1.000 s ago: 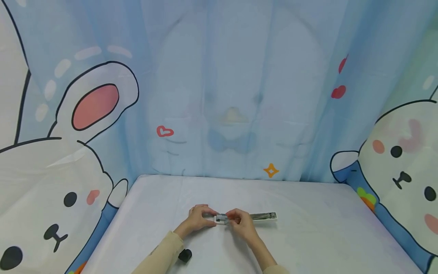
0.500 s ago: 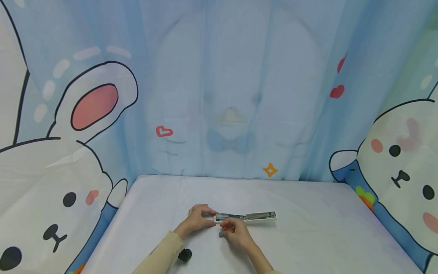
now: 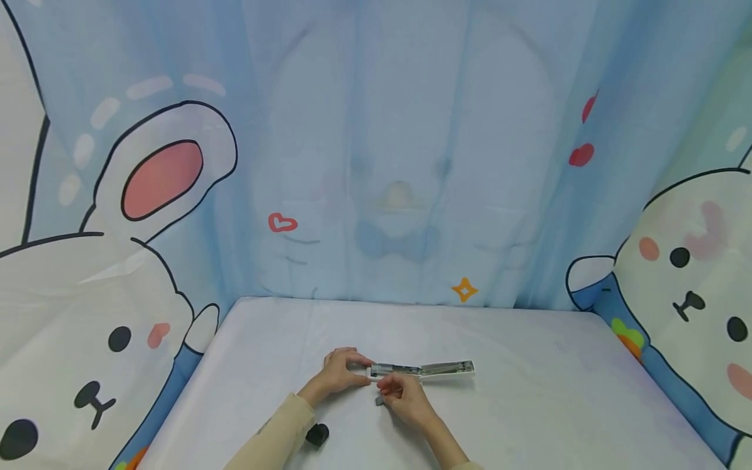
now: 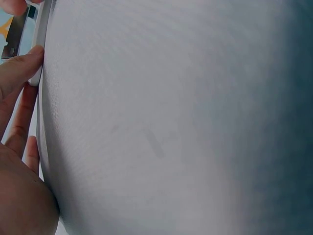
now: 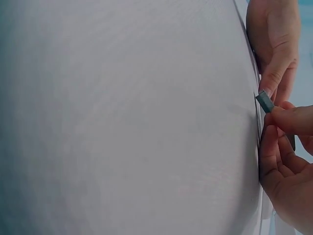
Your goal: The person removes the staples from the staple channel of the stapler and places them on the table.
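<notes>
The left hand (image 3: 339,373) pinches the near end of the long white opened stapler (image 3: 422,370) flat on the white-clothed worktop (image 3: 529,405), steadying it, while the right hand (image 3: 404,399), just beside, grips a small grey staple block (image 5: 265,102) in curled fingers (image 5: 288,120).

A desk (image 3: 529,405) draped in a smooth white cloth carries the things. A long, narrow white-edged strip with a dark inner channel (image 3: 437,369) lies flat on it near the middle. A small black rounded object (image 3: 318,435) rests on the cloth by the near edge, well apart from the strip.
</notes>
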The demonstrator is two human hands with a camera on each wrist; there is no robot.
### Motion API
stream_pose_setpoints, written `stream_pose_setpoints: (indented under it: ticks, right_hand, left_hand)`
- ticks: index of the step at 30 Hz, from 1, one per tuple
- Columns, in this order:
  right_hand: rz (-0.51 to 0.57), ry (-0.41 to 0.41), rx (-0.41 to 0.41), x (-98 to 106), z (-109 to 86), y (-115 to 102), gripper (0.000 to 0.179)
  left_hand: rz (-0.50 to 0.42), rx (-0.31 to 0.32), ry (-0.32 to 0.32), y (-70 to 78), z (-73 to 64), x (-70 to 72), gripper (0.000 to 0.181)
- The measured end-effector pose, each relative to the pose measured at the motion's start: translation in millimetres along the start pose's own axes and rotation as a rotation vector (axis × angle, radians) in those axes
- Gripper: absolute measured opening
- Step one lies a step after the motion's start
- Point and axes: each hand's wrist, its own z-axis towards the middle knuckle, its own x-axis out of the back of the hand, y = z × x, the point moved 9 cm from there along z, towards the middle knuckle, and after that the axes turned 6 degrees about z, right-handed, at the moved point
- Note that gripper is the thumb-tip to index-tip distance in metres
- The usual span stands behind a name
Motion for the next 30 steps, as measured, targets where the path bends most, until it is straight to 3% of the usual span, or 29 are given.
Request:
stream_pose_setpoints:
  ticks: [13, 18, 26, 30]
  right_hand:
    - [-0.024, -0.022, -0.055, 0, -0.6, 7, 0.031]
    - [-0.068, -0.025, -0.041, 3, 1.3, 2, 0.029]
    - [-0.130, 0.199, -0.008, 34, 15.7, -12, 0.014]
    - [-0.159, 0.237, -0.020, 43, 22.9, -16, 0.015]
  left_hand:
    - [-0.013, 0.002, 0.001, -3.9, 1.1, -2.1, 0.030]
    - [0.002, -0.015, 0.012, -0.9, 0.6, 0.5, 0.030]
    - [-0.018, -0.018, -0.008, -1.0, 0.0, -1.7, 0.029]
    - [-0.015, -0.013, -0.006, -2.8, 1.8, -2.1, 0.029]
